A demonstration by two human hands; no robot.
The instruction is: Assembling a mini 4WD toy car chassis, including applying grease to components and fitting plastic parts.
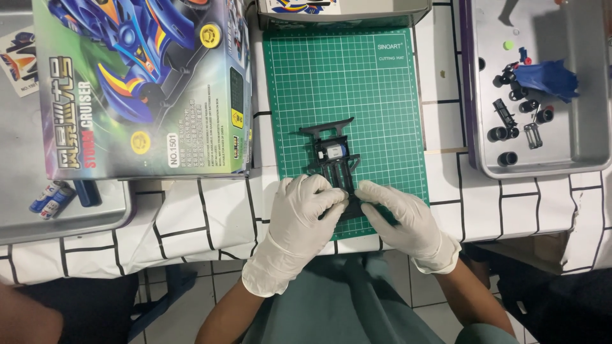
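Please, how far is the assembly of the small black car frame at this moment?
Done: a small motor already sits in the black chassis on the green cutting mat. In hand: the gloved left hand and right hand both grip the chassis's near end. Left: black wheels and the blue body shell lie loose in the metal tray, apart from the chassis.
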